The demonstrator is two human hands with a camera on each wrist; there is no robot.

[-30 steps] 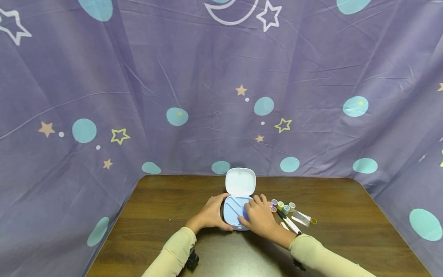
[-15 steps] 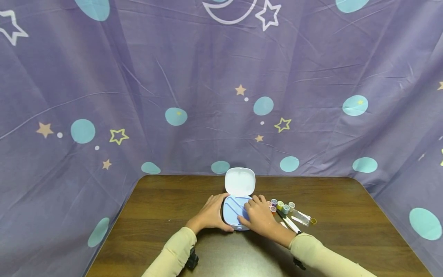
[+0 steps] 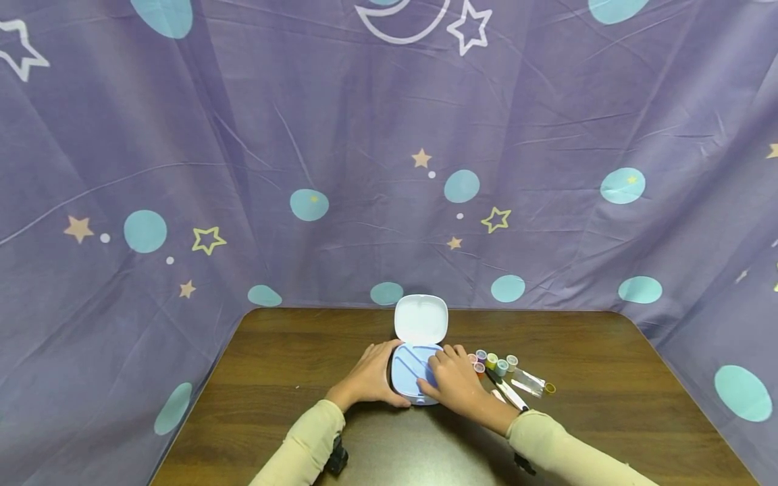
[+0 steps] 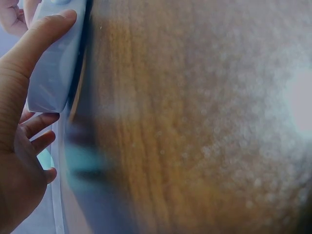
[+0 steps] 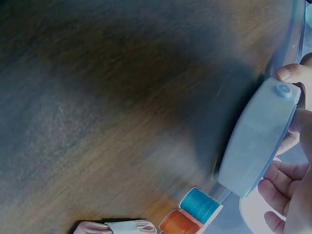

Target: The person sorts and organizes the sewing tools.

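- Hardly anything is moving since the earlier frame; both hands are keeping their places, the head view only shifting slightly
- A pale blue box (image 3: 428, 401) is sitting on the table (image 3: 292, 351) between the hands, its white lid (image 3: 421, 318) folding back away from the person, so lid and base are forming one long line front to back
- The left hand (image 3: 369, 376) is gripping the base's left side, thumb at the front, fingers reaching behind
- The right hand (image 3: 457, 380) is resting over the right part of the blue inner panel (image 3: 406, 375), covering it; whether it is pinching anything, I cannot tell
- Thread spools (image 3: 491, 362), a slim black-and-white tool (image 3: 510, 393), a clear packet (image 3: 527, 383) and a gold-coloured ring (image 3: 550, 388) are lying to the right, nearer the right hand
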